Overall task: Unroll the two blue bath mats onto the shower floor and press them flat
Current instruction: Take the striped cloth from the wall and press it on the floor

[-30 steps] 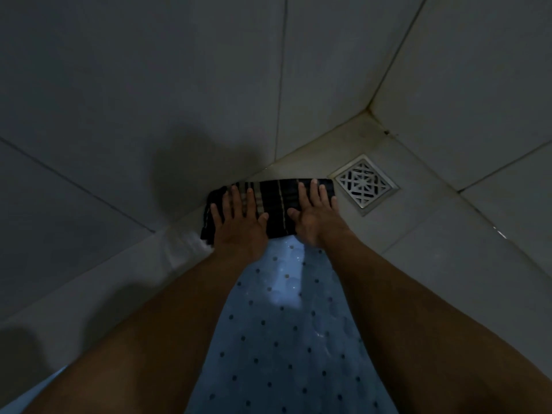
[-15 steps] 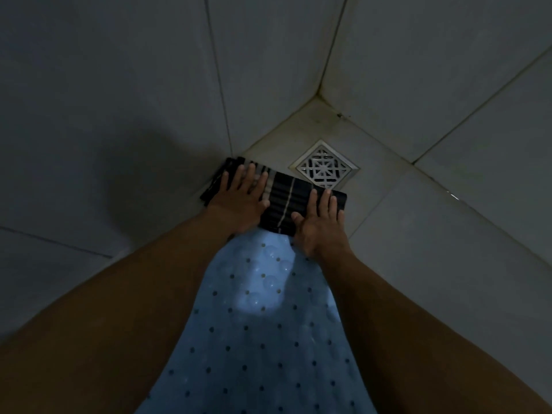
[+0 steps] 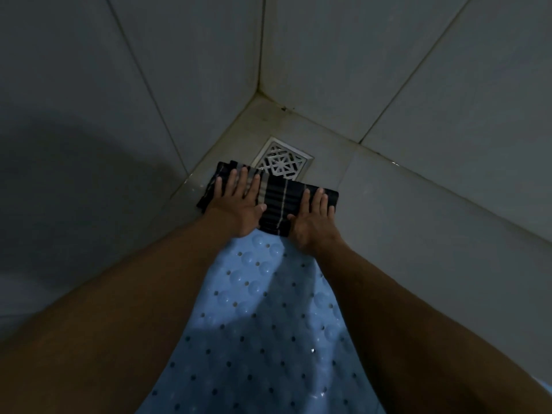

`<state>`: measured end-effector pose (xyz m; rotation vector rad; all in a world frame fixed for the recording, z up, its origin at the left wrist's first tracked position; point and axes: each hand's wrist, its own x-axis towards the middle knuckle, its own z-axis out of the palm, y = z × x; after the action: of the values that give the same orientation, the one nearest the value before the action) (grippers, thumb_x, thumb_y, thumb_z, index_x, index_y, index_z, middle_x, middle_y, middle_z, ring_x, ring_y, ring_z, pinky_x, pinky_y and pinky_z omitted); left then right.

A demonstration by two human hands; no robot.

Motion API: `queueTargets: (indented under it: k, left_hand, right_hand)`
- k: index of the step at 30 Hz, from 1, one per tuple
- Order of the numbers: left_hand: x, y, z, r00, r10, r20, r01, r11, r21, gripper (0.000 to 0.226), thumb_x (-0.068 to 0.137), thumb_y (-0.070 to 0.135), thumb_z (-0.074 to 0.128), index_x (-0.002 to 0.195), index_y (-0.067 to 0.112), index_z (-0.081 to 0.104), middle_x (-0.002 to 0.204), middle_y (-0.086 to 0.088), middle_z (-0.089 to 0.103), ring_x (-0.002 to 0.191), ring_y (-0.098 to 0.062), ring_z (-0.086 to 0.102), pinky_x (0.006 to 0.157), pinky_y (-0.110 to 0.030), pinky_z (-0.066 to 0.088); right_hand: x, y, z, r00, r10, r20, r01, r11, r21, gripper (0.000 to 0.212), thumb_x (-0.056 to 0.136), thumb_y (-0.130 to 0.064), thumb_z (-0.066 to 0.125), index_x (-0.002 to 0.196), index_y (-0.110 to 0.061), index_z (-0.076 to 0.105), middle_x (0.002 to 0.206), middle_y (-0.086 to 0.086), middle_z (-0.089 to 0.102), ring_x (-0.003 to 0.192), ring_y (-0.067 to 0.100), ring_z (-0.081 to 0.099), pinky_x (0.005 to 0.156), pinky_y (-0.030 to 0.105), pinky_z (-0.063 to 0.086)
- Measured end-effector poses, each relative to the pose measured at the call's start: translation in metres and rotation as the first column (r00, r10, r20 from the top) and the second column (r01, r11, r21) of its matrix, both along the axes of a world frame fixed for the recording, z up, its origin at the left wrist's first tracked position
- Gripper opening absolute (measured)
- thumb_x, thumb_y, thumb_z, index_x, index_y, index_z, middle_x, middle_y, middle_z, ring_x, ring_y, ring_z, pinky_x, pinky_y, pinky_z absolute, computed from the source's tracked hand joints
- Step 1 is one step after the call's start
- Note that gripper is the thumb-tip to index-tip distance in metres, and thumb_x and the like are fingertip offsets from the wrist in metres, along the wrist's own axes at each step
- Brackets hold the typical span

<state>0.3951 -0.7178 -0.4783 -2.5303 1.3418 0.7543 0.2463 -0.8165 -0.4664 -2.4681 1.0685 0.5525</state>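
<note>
Head view: blue bath mat (image 3: 257, 333) lies unrolled on the shower floor (image 3: 418, 234), running from the bottom edge of frame toward the tiled corner. Its long axis points at the floor drain (image 3: 280, 159). Suction cups and drain holes face up in this lighting, though I can't confirm which face it is. The far end disappears under a dark striped cloth (image 3: 276, 201), folded and set crosswise, its far edge just beside the drain.

Left hand (image 3: 236, 204) is flat, fingers spread, pressing the cloth's left half. Right hand (image 3: 313, 219) is flat, fingers closer together, on the right half. Neither is gripping anything.

Handling, my read: soft, floppy rubber or PVC, light, likely slick if wet, prone to curl-back at the ends. Don't pinch mid-panel. Work from the short-end corners and press with open palms outward along the long axis so the cups seat.

Only one mat clearly visible; a pale sliver at the lower right edge could be the second, can't tell.
</note>
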Motion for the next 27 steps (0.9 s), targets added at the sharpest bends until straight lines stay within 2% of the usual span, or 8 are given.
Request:
queueTargets:
  k: [4,10,12,14,16,19,23,27]
  left_hand:
    - [-0.005,-0.010,0.004,0.999,0.023,0.024,-0.023,0.999,0.024,0.073,0.103,0.051,0.021,0.155,0.019,-0.019,0.160,-0.011,-0.028,0.148,-0.030,-0.024,0.118,-0.053,-0.014]
    - [-0.025,-0.024,0.007,0.993,0.062,0.103,-0.069,0.996,0.061,0.071,0.104,0.046,0.020,0.155,0.014,-0.018,0.162,-0.014,-0.023,0.150,-0.033,-0.019,0.119,-0.052,-0.012]
    - [-0.042,-0.039,0.007,0.990,0.085,0.109,-0.091,0.994,0.058,0.071,0.104,0.047,0.018,0.155,0.014,-0.018,0.161,-0.015,-0.023,0.149,-0.033,-0.019,0.119,-0.052,-0.013]
    - [-0.064,-0.057,0.004,0.982,0.153,0.108,-0.156,0.988,0.021,0.069,0.104,0.047,0.015,0.155,0.013,-0.018,0.161,-0.016,-0.022,0.149,-0.033,-0.019,0.119,-0.051,-0.014]
    - [-0.090,-0.073,-0.002,0.960,0.264,0.089,-0.261,0.964,-0.044,0.068,0.104,0.047,0.011,0.155,0.011,-0.017,0.161,-0.017,-0.022,0.149,-0.034,-0.020,0.119,-0.050,-0.014]
    - [-0.127,-0.090,-0.011,0.890,0.451,0.063,-0.441,0.889,-0.125,0.067,0.104,0.046,0.010,0.155,0.010,-0.017,0.161,-0.017,-0.022,0.149,-0.033,-0.022,0.120,-0.049,-0.015]
    - [-0.146,-0.106,-0.012,0.794,0.605,0.062,-0.589,0.791,-0.168,0.067,0.105,0.044,0.015,0.156,0.011,-0.013,0.163,-0.016,-0.018,0.150,-0.032,-0.018,0.119,-0.047,-0.014]
    - [-0.144,-0.107,-0.013,0.774,0.632,0.040,-0.619,0.768,-0.165,0.068,0.105,0.046,0.017,0.156,0.013,-0.014,0.163,-0.014,-0.019,0.150,-0.030,-0.018,0.118,-0.046,-0.014]
  right_hand:
    - [-0.003,-0.019,0.009,1.000,-0.005,-0.005,0.005,0.991,0.137,0.079,0.103,-0.032,0.040,0.154,-0.006,-0.015,0.159,0.022,-0.025,0.148,0.036,-0.019,0.119,0.044,-0.007]
    - [-0.020,-0.038,-0.002,0.994,0.105,0.027,-0.108,0.985,0.132,0.090,0.100,-0.042,0.042,0.151,0.001,-0.019,0.158,0.023,-0.026,0.148,0.037,-0.019,0.120,0.044,-0.006]
    - [-0.030,-0.065,-0.002,0.990,0.142,0.018,-0.143,0.985,0.097,0.087,0.101,-0.040,0.039,0.151,0.001,-0.019,0.158,0.023,-0.025,0.148,0.036,-0.019,0.120,0.043,-0.006]
    - [-0.037,-0.098,-0.002,0.982,0.187,0.015,-0.187,0.979,0.085,0.085,0.100,-0.038,0.039,0.152,-0.001,-0.018,0.159,0.022,-0.024,0.149,0.035,-0.019,0.120,0.043,-0.007]
    - [-0.041,-0.128,-0.001,0.964,0.266,0.008,-0.265,0.960,0.094,0.093,0.096,-0.038,0.047,0.153,-0.005,-0.019,0.159,0.022,-0.025,0.149,0.034,-0.019,0.119,0.042,-0.007]
    - [-0.038,-0.160,-0.002,0.928,0.373,0.030,-0.374,0.922,0.102,0.099,0.091,-0.034,0.055,0.154,-0.012,-0.018,0.158,0.022,-0.026,0.148,0.034,-0.020,0.119,0.042,-0.010]
    - [-0.037,-0.179,-0.008,0.885,0.450,0.121,-0.459,0.886,0.066,0.080,0.098,-0.034,0.042,0.157,-0.011,-0.007,0.162,0.020,-0.017,0.150,0.033,-0.015,0.119,0.042,-0.010]
    - [-0.041,-0.180,-0.009,0.878,0.452,0.160,-0.468,0.880,0.083,0.078,0.102,-0.055,0.025,0.156,-0.012,-0.010,0.162,0.016,-0.020,0.150,0.029,-0.018,0.119,0.040,-0.013]
